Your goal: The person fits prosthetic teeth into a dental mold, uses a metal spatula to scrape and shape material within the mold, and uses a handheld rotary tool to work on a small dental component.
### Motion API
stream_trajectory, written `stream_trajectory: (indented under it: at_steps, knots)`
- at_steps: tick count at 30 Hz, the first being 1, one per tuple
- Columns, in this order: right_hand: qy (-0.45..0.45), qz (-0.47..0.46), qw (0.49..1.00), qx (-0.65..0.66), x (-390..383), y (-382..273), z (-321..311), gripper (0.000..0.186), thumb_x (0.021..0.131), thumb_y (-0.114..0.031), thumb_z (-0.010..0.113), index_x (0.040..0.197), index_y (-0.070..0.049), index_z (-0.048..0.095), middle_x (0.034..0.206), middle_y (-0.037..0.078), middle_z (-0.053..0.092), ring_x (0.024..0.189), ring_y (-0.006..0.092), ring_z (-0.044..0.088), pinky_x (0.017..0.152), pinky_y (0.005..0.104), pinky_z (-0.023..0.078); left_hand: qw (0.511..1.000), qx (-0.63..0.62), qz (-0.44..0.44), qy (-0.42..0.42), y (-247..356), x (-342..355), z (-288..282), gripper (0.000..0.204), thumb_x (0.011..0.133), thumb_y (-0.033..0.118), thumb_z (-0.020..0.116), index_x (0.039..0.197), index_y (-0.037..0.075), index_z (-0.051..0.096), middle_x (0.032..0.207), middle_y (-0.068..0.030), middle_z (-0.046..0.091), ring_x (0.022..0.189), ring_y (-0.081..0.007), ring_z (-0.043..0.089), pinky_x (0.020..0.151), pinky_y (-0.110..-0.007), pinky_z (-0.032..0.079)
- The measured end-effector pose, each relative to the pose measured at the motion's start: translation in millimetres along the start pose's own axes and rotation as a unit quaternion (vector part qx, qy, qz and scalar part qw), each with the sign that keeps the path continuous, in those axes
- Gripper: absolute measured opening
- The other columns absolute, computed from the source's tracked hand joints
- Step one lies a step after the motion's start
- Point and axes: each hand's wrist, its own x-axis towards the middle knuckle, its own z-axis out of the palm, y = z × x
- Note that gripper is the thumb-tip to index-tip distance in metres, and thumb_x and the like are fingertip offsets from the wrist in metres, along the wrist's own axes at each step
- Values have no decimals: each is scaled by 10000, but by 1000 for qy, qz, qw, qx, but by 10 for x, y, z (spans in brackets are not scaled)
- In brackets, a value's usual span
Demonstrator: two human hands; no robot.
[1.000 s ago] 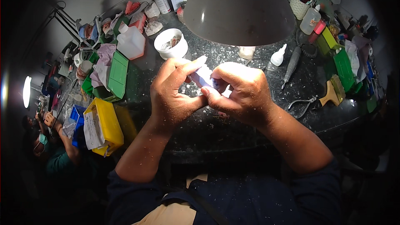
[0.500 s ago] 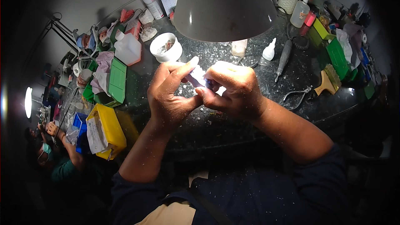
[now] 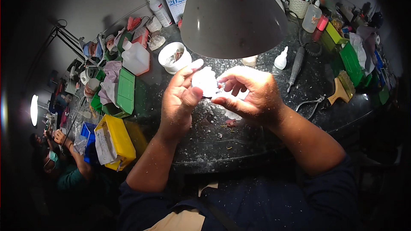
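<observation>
My left hand [image 3: 180,98] is closed round the side of a white plaster piece [image 3: 204,82], with the thumb across its near edge. Lamp glare washes out its detail, but its outline looks lumpy, like a dental cast. From the other side my right hand [image 3: 250,92] reaches it, fingers bent, index fingertip and thumb tip at its right edge. A small reddish and dark spot shows between those fingertips, too small to name. White dust speckles both hands and forearms. Under them, white crumbs and a small pinkish scrap [image 3: 230,122] lie on the black worktop [image 3: 205,152].
A grey lamp shade [image 3: 233,21] hangs just beyond my hands. Around lie a white tub [image 3: 174,58], a dropper bottle [image 3: 281,58], a rotary handpiece [image 3: 296,68], pliers [image 3: 311,106] and a brush [image 3: 340,90]. Green [image 3: 124,92] and yellow bins [image 3: 114,141] stand left, near a co-worker [image 3: 70,162].
My hands have moved apart somewhat, and the right fingers have loosened. More of the white piece now shows in the left hand. The whole view has shifted slightly.
</observation>
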Motion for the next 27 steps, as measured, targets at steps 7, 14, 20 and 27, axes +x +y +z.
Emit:
stream_trajectory:
  at_steps: [7,14,20,27]
  knots:
    - [53,17,997,46,13,154,-19,247,984,-286,851,1019,-50,787,700,48,704,590,128,673,567,300,530,958,-226,-175,-30,31,48,17,683,1214,522,316,1486,-57,556,1281,-239,752,1025,-336,787,926,-454,652]
    - [37,23,996,72,6,95,37,185,1006,-226,820,1032,-46,790,731,41,730,602,108,672,575,291,528,951,-230,-199,-59,-3,9,-37,798,1195,637,253,1431,-32,619,1208,-213,773,1004,-313,785,868,-448,639]
    - [26,18,998,62,3,48,16,162,1014,-209,815,1011,-48,796,769,50,760,636,109,711,592,285,547,941,-256,-212,-60,-17,12,-49,811,1201,621,214,1426,-43,622,1192,-216,776,952,-317,795,853,-457,652]
    - [20,9,999,47,10,4,-8,183,1013,-244,824,984,-64,804,759,60,749,626,141,715,586,302,550,924,-285,-242,-74,-39,19,-82,819,1205,609,168,1428,-41,614,1193,-231,782,953,-342,809,848,-460,652]
